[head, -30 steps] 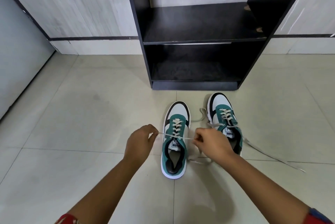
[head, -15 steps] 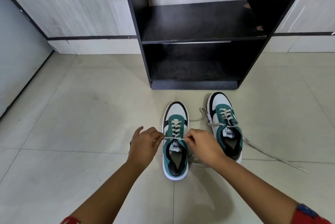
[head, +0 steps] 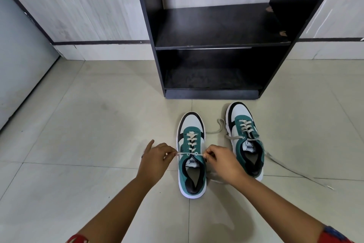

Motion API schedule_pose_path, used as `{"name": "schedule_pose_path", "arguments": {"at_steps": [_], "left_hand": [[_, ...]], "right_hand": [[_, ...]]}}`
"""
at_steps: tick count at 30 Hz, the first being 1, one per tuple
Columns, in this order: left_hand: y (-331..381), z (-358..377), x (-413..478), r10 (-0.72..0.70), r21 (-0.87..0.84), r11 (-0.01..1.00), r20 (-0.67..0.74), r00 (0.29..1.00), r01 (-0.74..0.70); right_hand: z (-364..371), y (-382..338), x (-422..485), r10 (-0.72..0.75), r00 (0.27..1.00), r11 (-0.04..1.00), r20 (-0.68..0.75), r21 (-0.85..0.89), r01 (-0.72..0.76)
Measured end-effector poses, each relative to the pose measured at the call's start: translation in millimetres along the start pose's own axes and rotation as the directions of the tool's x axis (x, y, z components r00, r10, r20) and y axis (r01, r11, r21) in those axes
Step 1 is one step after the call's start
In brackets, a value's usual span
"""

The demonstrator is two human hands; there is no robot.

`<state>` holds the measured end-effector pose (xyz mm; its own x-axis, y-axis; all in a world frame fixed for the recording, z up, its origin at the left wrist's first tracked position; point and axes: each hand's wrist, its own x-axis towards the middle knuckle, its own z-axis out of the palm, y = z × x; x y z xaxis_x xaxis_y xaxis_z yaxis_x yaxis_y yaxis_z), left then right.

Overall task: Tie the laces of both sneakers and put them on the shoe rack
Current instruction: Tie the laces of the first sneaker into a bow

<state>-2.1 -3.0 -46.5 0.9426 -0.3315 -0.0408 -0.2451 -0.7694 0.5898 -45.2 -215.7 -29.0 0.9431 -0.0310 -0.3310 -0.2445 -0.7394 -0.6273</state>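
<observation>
Head view: the left sneaker (head: pixel 191 154) stands on the floor just before the shoe rack (head: pixel 212 46), the right sneaker (head: pixel 246 140) beside it with laces loose. The left hand (head: pixel 155 161) and right hand (head: pixel 223 161) are each pinched shut on an end of the near sneaker's lace (head: pixel 190 153), drawn across the eyelets. The lace looks soft and limp, best held near the eyelets; each shoe appears light, best taken at the heel collar.

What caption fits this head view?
Both hands pull the near green-and-white sneaker's cream lace sideways.
</observation>
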Motion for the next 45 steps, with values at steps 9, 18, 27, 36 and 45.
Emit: {"name": "schedule_pose_path", "arguments": {"at_steps": [9,18,27,36,45], "left_hand": [[40.2,-21.2,10.6,-0.306,-0.756,0.501,0.299,0.904,0.42],[74.4,-34.1,19.4,-0.179,-0.767,0.58,0.21,0.961,0.275],[66.9,-29.7,17.0,-0.068,-0.704,0.644,0.338,0.939,0.3],[63.6,-27.4,26.4,-0.235,-0.719,0.538,0.373,0.898,0.44],[61.5,-20.6,20.8,0.035,-0.161,0.986,-0.078,0.996,-0.047]], "right_hand": [[-8.7,-25.3,-0.3,0.016,0.997,0.685,0.073,0.725,-0.064],[-13.5,-41.4,10.1,-0.093,0.994,0.413,0.055,0.911,-0.011],[-5.2,-30.9,19.5,-0.042,0.999,0.465,0.016,0.885,0.005],[-7.1,-26.3,19.9,-0.192,0.981,0.64,0.015,0.76,0.114],[-7.9,-35.4,23.5,0.044,0.992,0.469,0.116,0.874,-0.123]]}}
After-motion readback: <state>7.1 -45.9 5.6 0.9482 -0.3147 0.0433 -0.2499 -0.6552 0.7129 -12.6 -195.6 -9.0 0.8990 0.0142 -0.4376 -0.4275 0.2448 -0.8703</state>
